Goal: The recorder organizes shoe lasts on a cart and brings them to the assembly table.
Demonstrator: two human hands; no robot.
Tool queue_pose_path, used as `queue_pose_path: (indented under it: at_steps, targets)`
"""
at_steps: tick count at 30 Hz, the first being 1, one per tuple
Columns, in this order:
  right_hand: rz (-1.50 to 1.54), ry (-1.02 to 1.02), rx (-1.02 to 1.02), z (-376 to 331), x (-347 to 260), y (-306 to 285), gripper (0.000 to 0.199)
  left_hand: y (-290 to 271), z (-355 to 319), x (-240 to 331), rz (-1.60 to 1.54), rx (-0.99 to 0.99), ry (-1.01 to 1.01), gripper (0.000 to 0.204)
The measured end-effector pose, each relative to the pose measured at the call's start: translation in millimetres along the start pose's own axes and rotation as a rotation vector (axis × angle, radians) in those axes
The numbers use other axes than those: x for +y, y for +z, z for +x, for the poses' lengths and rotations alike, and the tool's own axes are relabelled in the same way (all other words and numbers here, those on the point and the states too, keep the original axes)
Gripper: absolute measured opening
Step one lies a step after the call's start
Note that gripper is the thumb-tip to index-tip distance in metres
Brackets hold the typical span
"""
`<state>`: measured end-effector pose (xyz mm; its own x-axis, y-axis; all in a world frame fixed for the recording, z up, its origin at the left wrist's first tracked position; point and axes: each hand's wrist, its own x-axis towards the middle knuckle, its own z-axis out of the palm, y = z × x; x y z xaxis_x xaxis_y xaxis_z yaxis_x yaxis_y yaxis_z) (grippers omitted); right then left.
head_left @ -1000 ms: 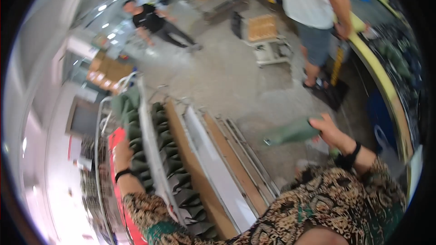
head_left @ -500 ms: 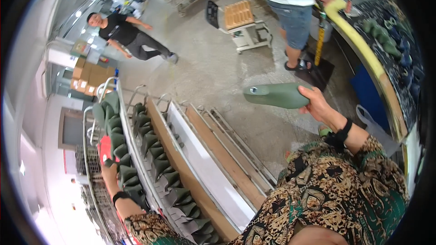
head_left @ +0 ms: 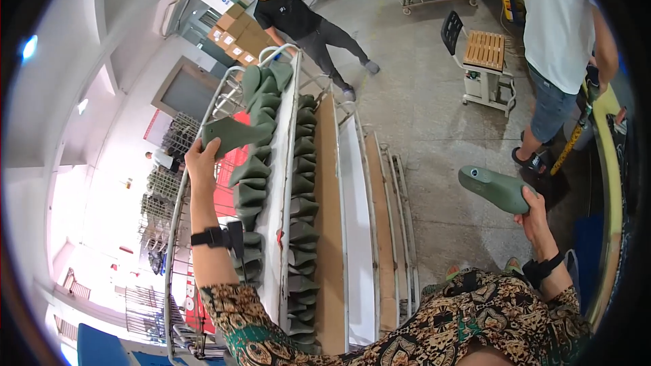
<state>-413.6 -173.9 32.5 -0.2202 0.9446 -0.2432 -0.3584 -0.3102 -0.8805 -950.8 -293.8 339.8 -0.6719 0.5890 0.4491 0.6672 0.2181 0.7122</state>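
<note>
In my right hand (head_left: 534,215) is a green shoe last (head_left: 496,190), gripped at its toe end; a small round metal-rimmed hole shows at its other end. My left hand (head_left: 203,160) pinches a second green shoe last (head_left: 234,134) at the left side of a wheeled rack's top shelf. That last points toward a row of similar green lasts (head_left: 261,118) along the shelf, and I cannot tell whether it touches them. Dark bands circle both my wrists.
Another row of lasts (head_left: 303,193) fills the tier beside it, with a brown board (head_left: 330,230) and white board (head_left: 356,230) further right. A worker (head_left: 559,27) stands at the yellow-edged bench (head_left: 614,163). A person (head_left: 291,17) walks beyond the rack. A slatted-seat chair (head_left: 485,51) stands ahead.
My view has swung left toward the rack. My left hand, earlier among the lasts on the shelf, now holds one raised at the rack's side. The right hand keeps its shoe last.
</note>
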Motion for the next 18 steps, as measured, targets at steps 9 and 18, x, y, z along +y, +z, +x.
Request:
queue_pose_path:
  at_steps: [9, 18]
  targets:
    - [0.053, 0.067, -0.147, 4, -9, -30, 0.04, 89, -90, 98, -0.344, -0.362, 0.207, 0.025]
    - [-0.001, 0.035, -0.016, -24, -37, -145, 0.039, 234, -224, 132, -0.466, -0.647, 0.12, 0.021]
